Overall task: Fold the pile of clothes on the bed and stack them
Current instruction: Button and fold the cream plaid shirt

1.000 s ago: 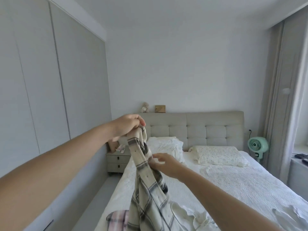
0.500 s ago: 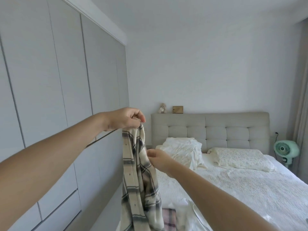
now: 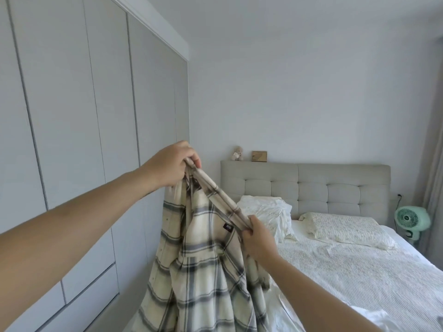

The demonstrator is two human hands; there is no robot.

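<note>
A cream plaid shirt (image 3: 203, 271) with grey and black stripes hangs in the air in front of me, over the left side of the bed (image 3: 359, 271). My left hand (image 3: 171, 164) grips one end of its collar, raised high. My right hand (image 3: 257, 238) pinches the collar lower and to the right, so the collar band runs taut between the two hands. A small dark label shows inside the neck. The shirt's body drapes down out of the frame's bottom. A bit of white cloth (image 3: 374, 318) lies on the bed at the lower right.
Grey wardrobe doors (image 3: 72, 116) fill the left side. A tufted grey headboard (image 3: 311, 185) stands at the back with a small bear and a frame on its ledge. Two pillows (image 3: 345, 228) lie at the head. A green fan (image 3: 411, 219) stands at the right.
My right hand has slid along the collar down and to the right, spreading the shirt open between my hands. The view has swung left; the pink plaid garment below is out of sight.
</note>
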